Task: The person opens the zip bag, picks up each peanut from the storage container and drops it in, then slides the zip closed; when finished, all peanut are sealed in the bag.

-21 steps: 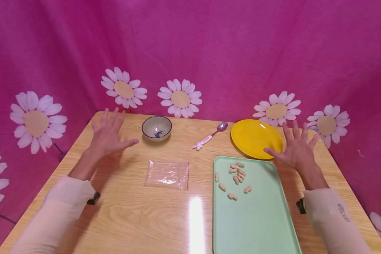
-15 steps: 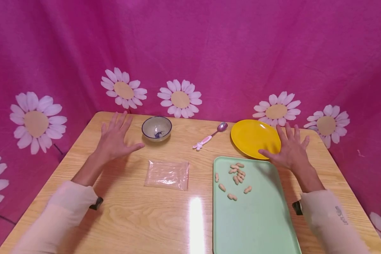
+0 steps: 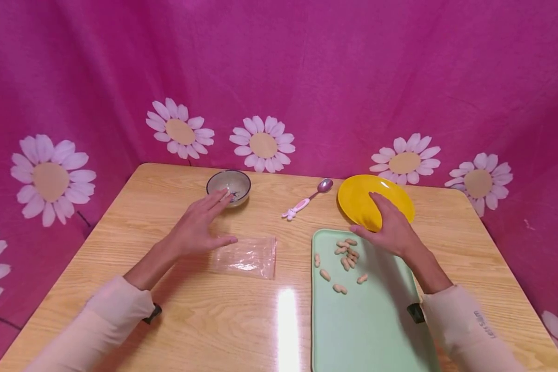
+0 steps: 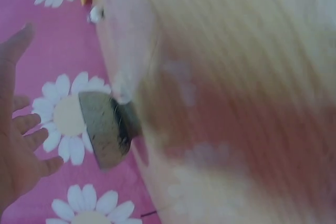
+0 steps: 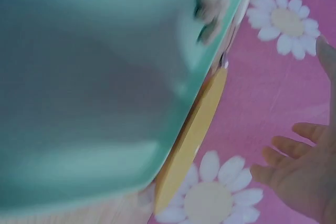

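Note:
My left hand [image 3: 197, 229] hovers with extended fingers and the thumb spread, overlapping the near side of a small blue-rimmed bowl [image 3: 223, 181] in the head view. Its thumb lies over the corner of a clear zip bag [image 3: 251, 258]. On the other side, my right hand [image 3: 390, 230] is raised over the far edge of a pale green tray [image 3: 372, 325], its fingers overlapping a yellow plate [image 3: 355, 199]. Neither hand holds anything. Several peanuts [image 3: 346, 262] lie at the tray's far left part. In the left wrist view the bowl [image 4: 104, 129] appears beyond the fingers.
Between bowl and plate lies a spoon [image 3: 302, 205] with a pink rabbit handle. Everything stands on a wooden table [image 3: 204, 325]. A magenta curtain [image 3: 316, 77] printed with daisies hangs behind the table's far edge and at both sides.
Both hands have moved inward, toward each other, and their spread fingers have drawn closer together. The bowl, bag, spoon, plate, tray and peanuts stay where they were.

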### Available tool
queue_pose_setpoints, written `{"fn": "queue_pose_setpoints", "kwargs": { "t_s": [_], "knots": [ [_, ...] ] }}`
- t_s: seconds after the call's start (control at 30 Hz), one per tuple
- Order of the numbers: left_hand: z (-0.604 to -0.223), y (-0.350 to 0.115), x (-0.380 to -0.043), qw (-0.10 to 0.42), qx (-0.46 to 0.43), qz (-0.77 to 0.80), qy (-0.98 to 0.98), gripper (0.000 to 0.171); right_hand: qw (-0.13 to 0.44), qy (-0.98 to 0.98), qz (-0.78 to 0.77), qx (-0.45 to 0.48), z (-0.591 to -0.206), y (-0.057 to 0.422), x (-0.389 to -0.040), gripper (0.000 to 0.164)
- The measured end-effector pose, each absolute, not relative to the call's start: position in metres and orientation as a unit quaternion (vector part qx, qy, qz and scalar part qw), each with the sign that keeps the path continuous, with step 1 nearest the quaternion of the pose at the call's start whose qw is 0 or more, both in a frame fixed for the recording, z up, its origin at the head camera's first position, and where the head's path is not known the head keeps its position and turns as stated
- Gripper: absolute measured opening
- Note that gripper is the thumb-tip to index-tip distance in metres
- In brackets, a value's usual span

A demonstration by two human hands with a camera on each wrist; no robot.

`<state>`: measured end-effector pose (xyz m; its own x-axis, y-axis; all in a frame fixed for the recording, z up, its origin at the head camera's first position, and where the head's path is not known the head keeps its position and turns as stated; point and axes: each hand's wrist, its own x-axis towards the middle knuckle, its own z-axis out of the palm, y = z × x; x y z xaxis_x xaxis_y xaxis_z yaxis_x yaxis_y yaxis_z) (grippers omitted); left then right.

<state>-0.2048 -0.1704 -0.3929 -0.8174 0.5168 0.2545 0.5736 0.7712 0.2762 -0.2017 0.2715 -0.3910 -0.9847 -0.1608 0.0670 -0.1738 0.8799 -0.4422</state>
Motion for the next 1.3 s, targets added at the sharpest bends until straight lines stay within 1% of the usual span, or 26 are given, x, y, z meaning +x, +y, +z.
{"fn": "queue_pose_setpoints", "kwargs": {
  "t_s": [0.2,0.47,0.63,0.77,0.9,1.0,1.1,1.2,1.3],
  "knots": [
    [-0.407,-0.158,-0.201,0.017,-0.318,-0.195,-0.927,0.094,-0.026,-0.962,0.255,0.091,-0.391,0.247,-0.195,0.098],
    [-0.420,-0.143,-0.191,-0.086,-0.331,-0.162,-0.926,0.099,-0.047,-0.952,0.274,0.127,-0.394,0.222,-0.189,0.092],
    [-0.426,-0.139,-0.190,-0.129,-0.331,-0.155,-0.922,0.102,-0.068,-0.948,0.269,0.154,-0.395,0.206,-0.187,0.087],
    [-0.430,-0.136,-0.189,-0.142,-0.336,-0.153,-0.918,0.099,-0.086,-0.946,0.263,0.169,-0.398,0.192,-0.185,0.083],
    [-0.432,-0.135,-0.189,-0.136,-0.330,-0.146,-0.923,0.090,-0.097,-0.944,0.253,0.187,-0.400,0.179,-0.182,0.077],
    [-0.432,-0.134,-0.188,-0.130,-0.320,-0.153,-0.926,0.084,-0.096,-0.943,0.246,0.201,-0.402,0.171,-0.182,0.071],
    [-0.431,-0.133,-0.188,-0.129,-0.306,-0.166,-0.928,0.083,-0.088,-0.941,0.251,0.211,-0.403,0.165,-0.182,0.066],
    [-0.428,-0.132,-0.187,-0.119,-0.300,-0.184,-0.929,0.083,-0.077,-0.931,0.287,0.213,-0.404,0.160,-0.182,0.058],
    [-0.426,-0.130,-0.186,-0.107,-0.297,-0.210,-0.925,0.083,-0.078,-0.912,0.351,0.197,-0.406,0.156,-0.182,0.048]
  ]
}}
